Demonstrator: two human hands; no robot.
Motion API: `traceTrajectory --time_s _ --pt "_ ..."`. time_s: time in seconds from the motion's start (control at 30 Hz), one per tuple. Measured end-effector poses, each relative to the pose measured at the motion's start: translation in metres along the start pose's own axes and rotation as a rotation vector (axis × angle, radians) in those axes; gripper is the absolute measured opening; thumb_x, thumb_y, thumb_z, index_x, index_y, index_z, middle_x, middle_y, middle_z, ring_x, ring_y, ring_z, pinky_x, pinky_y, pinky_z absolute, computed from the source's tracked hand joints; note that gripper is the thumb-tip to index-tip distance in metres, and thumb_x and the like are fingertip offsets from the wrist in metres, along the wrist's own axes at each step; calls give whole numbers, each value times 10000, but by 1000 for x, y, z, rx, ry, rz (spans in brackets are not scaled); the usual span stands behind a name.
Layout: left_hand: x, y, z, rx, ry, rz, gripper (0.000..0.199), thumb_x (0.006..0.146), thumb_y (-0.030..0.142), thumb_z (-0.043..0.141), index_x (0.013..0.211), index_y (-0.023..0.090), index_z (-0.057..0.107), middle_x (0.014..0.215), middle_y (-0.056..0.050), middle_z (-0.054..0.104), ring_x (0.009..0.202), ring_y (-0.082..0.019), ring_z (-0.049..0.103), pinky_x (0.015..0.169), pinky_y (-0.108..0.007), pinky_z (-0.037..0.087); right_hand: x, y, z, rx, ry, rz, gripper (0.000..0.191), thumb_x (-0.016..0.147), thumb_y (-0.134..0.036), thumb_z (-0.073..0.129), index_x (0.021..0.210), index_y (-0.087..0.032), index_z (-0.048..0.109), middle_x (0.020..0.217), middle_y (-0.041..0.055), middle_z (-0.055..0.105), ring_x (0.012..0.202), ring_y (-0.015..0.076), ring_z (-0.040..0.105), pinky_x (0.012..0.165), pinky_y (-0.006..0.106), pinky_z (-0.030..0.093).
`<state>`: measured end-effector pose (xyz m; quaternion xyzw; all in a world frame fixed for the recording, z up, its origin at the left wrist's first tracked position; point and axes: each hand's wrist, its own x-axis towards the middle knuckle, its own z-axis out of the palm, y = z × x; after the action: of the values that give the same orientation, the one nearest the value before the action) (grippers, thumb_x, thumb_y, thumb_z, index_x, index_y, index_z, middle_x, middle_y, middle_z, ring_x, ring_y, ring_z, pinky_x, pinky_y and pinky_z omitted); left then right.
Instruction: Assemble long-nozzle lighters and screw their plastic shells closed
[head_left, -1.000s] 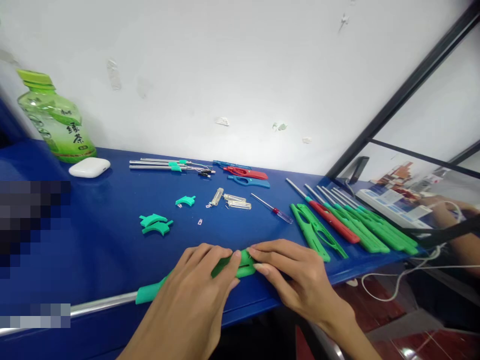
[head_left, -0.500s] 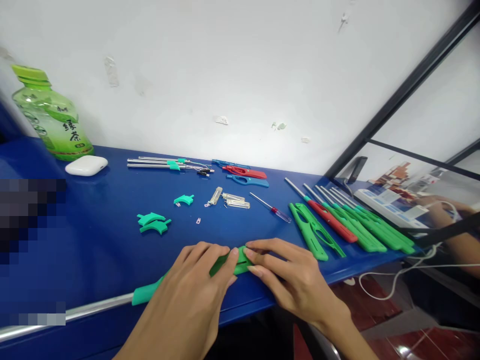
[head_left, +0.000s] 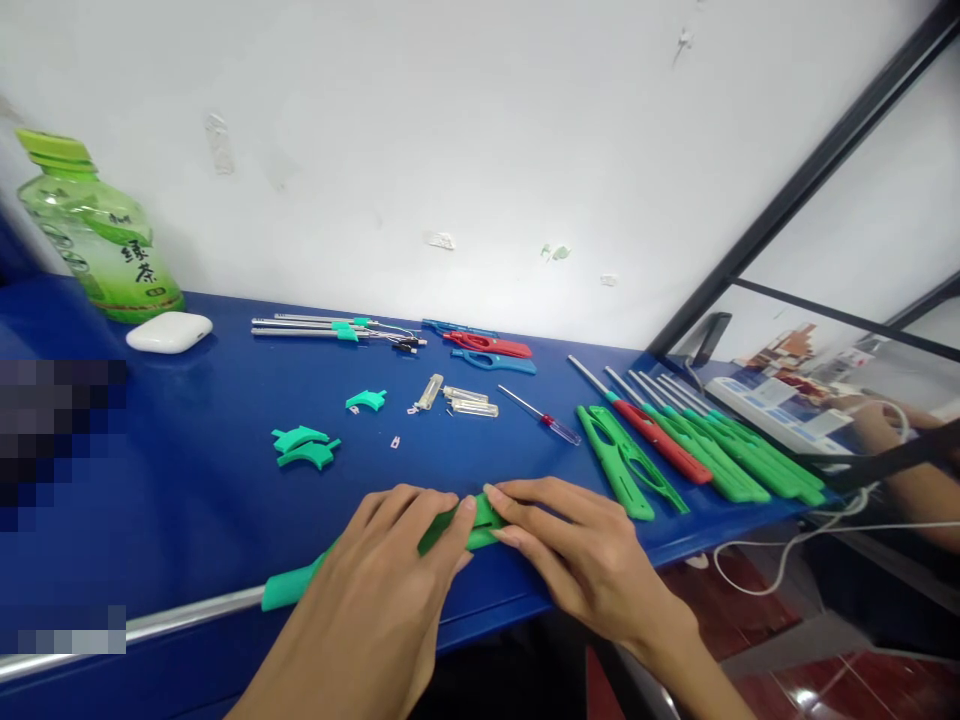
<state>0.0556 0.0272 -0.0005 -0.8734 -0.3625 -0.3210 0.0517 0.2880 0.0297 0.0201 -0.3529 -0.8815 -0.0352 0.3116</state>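
Near the table's front edge lies a green long-neck lighter [head_left: 484, 512], its metal tube pointing left past a teal collar. My left hand [head_left: 382, 570] is closed over the middle of its handle and hides much of it. At the handle's right end, the fingers of my right hand [head_left: 581, 550] pinch the green plastic. Beyond my hands lie teal triggers [head_left: 306, 448], clear fuel tanks [head_left: 472, 402] and a small pale clip [head_left: 395, 442]. A screwdriver [head_left: 551, 422] with a clear and red handle rests behind my right hand.
Several assembled lighters [head_left: 712, 450] and green handle halves [head_left: 619, 465] lie at the right. Metal tubes with wires [head_left: 322, 328] and red and blue handle shells [head_left: 487, 347] line the wall. A tea bottle [head_left: 97, 230] and white earphone case [head_left: 170, 333] stand at the left.
The fingertips of my right hand have shifted slightly on the handle's end. Both hands stay on the lighter; the whole view has moved very slightly.
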Motion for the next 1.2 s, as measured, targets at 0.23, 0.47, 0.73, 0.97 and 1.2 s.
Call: traceTrajectory --time_s 0.23,0.47,0.73,0.97,1.2 --pt "0 0 -2 -18 -8 -2 384 1015 61 437 1258 159 717 1110 -81 763 962 -279 711 804 -461 615 -3 0 1 -28 60 -48 208 1080 -239 616 1139 -121 776 1068 105 812 932 191 798 851 296 639" --pt "2 1 -2 -22 -29 -1 397 1041 78 405 1265 160 722 1106 -75 769 956 -269 717 801 -458 623 -1 -1 -1 -23 37 -38 224 1086 -252 605 1176 -131 770 1114 110 805 962 200 797 856 312 643" --pt "2 1 -4 -25 -28 6 398 1011 44 420 1241 161 724 1106 -82 767 951 -273 715 792 -458 625 -1 -1 0 12 22 -16 183 1074 -237 616 1112 -149 772 1111 105 802 949 206 794 850 326 641" --pt "1 0 -4 -10 -33 -3 391 1026 62 412 1220 173 733 1108 -77 771 957 -273 716 806 -457 616 -1 0 -1 30 9 -5 159 1063 -229 636 1113 -158 769 1113 98 792 914 208 777 822 352 610" --pt "2 1 -3 -37 -27 4 372 1028 68 427 1240 168 716 1092 -72 764 936 -271 710 780 -458 616 1 1 -1 23 -11 14 151 1056 -235 647 1100 -172 778 1137 85 787 853 204 752 761 368 582"
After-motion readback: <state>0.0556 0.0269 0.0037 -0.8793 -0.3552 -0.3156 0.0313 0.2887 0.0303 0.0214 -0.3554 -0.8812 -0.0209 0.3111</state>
